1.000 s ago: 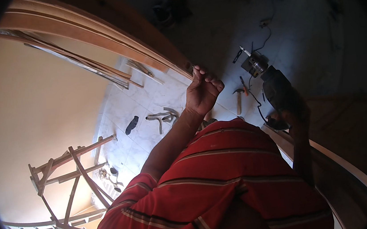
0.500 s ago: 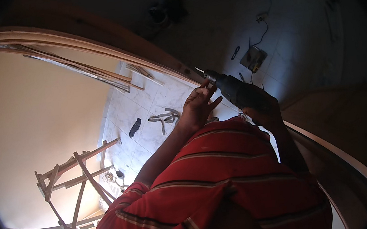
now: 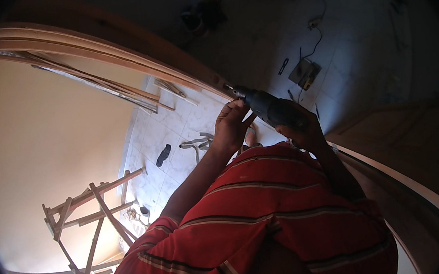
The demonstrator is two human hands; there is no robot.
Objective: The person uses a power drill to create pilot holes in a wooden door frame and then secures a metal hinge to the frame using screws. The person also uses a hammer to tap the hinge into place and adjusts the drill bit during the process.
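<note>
The step in hand appears to be setting the metal bit (image 3: 229, 86) of a dark, cylindrical-bodied power drill (image 3: 272, 105) to the long brown wooden frame member (image 3: 114, 52), and the next move calls for steady alignment. The right hand (image 3: 302, 131) grasps the drill's rear; the left hand (image 3: 229, 128) has its fingers bent beside the chuck, whether gripping cannot be told. Compared with half a second earlier, the drill lies nearer the wood, and the left fingers are less spread.
</note>
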